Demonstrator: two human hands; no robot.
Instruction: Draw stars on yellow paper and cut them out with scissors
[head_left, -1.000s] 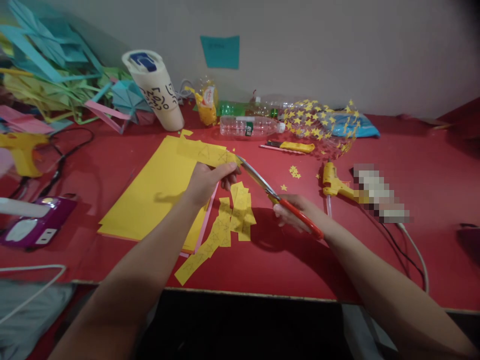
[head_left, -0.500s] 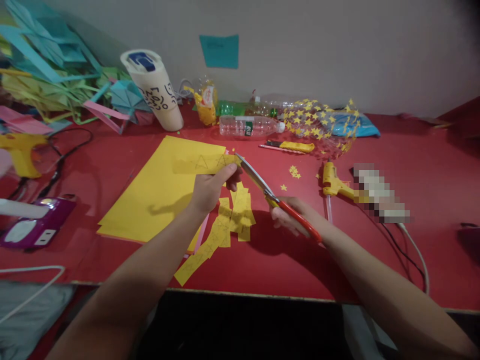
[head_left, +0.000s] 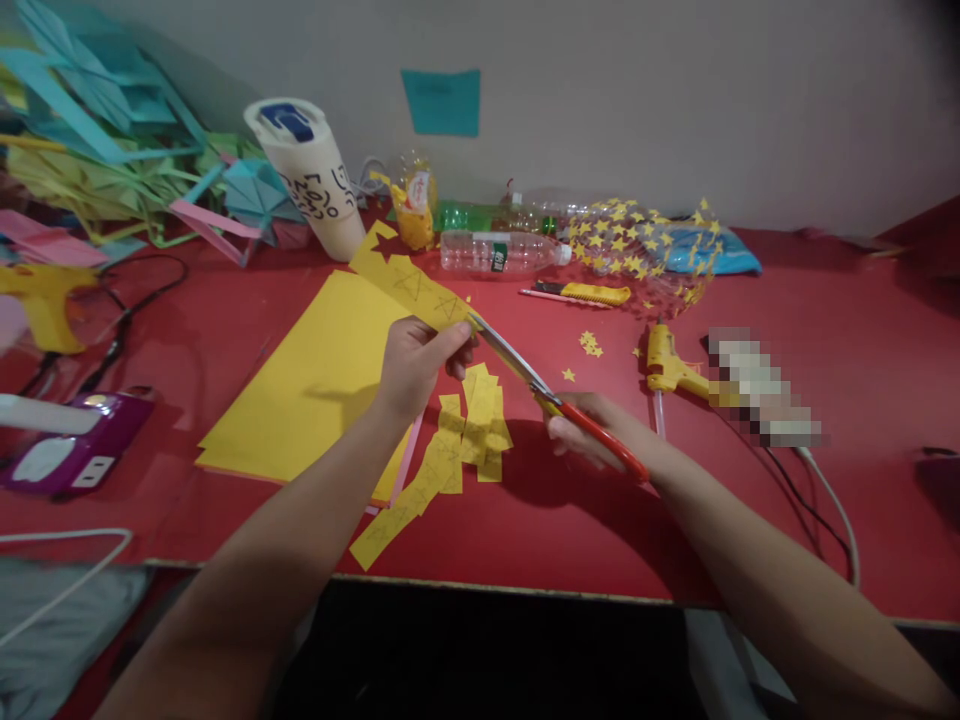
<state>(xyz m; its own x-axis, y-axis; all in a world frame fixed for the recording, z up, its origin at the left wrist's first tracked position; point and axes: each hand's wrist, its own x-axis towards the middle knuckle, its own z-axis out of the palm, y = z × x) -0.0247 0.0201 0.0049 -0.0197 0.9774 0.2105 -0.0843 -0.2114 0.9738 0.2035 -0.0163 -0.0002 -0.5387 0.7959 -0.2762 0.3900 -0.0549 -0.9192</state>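
Observation:
My left hand pinches a yellow paper strip near its right end. Stars are drawn on the strip, and a star-shaped hole shows near its far left end. In my right hand are red-handled scissors, their blade tips at the strip's end beside my left thumb. The blades look nearly closed. Below my hands several loose yellow strips with drawn stars overlap on the red table. A stack of yellow paper sheets lies under my left hand and forearm. Small cut stars lie right of the scissors.
Beyond my hands are a clear bottle, a yellow utility knife and a clear dome with yellow stars. A glue gun lies right, another left. A white tumbler stands by folded paper shapes.
The strip in my left hand has turned, its left end swinging up and away, so the star-shaped hole now shows. The scissors stay at its right end with little movement.

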